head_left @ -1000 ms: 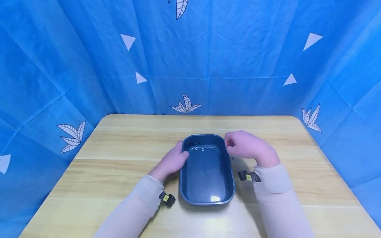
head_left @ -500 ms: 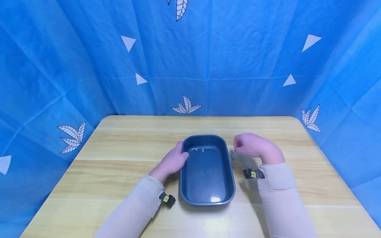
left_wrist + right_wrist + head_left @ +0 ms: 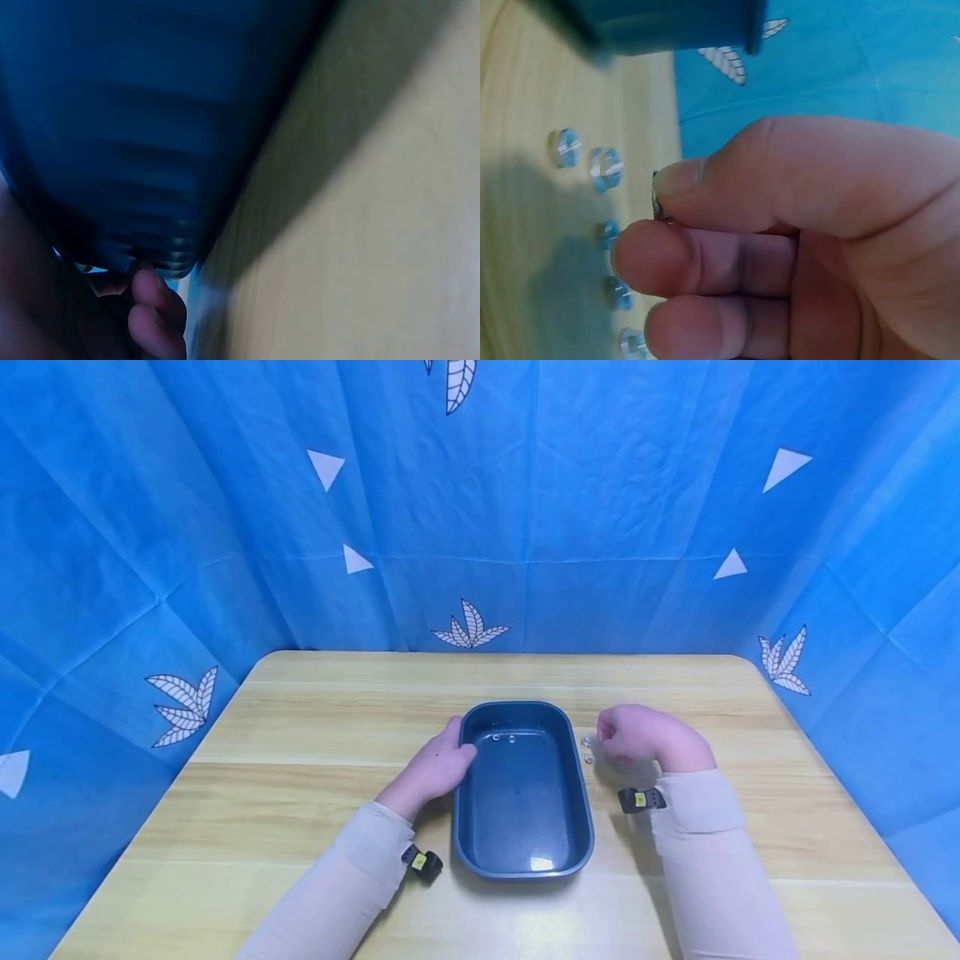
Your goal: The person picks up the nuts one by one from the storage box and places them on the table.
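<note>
My left hand (image 3: 435, 767) grips the left side of a deep blue plastic tray (image 3: 457, 827), thumb over the rim and fingers along its outer wall. The left wrist view shows those fingers (image 3: 157, 315) curled against the tray's ribbed underside or wall. Inside the tray, near the far end, lie two small shiny ring-like pieces (image 3: 512, 739). To the right of the tray, my right hand (image 3: 648, 737) is low over the table. Its thumb and forefinger pinch a small shiny piece (image 3: 657, 196), mostly hidden by the fingertips.
Several matching ring-like pieces (image 3: 606, 169) lie in a rough row on the table beside the right fingers; in the head view most are hidden by the hand. The wooden table (image 3: 300, 827) ends at a blue patterned curtain (image 3: 525, 510) behind and at both sides.
My right hand has moved from the tray's far right rim rightwards to the table, uncovering another ring-like piece beside the tray. The left hand and tray stay put.
</note>
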`<action>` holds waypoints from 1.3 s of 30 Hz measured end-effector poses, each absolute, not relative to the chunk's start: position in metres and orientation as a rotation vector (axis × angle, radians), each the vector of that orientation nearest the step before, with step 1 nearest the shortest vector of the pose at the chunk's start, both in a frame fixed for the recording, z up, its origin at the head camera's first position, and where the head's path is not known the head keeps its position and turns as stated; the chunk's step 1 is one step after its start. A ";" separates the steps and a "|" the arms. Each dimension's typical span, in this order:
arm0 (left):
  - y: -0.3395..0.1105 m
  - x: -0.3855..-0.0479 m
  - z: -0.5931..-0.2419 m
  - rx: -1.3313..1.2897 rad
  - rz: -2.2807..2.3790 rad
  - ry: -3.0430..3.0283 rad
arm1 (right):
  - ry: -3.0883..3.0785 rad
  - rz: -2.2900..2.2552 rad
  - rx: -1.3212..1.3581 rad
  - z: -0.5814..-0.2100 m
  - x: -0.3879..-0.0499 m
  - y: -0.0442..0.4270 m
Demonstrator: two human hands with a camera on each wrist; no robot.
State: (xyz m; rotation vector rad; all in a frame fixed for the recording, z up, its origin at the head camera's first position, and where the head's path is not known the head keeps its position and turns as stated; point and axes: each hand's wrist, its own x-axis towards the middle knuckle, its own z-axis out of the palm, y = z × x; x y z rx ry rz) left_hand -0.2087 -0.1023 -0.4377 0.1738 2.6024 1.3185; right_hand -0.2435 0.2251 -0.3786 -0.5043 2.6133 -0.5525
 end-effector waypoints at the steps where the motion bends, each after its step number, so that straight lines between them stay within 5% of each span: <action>1: -0.102 -0.208 -0.438 0.174 1.320 2.601 | 2.609 -0.551 -0.504 -0.381 -0.244 0.226; 39: -0.102 -0.207 -0.435 0.161 1.318 2.581 | 2.538 -0.596 -0.476 -0.401 -0.248 0.227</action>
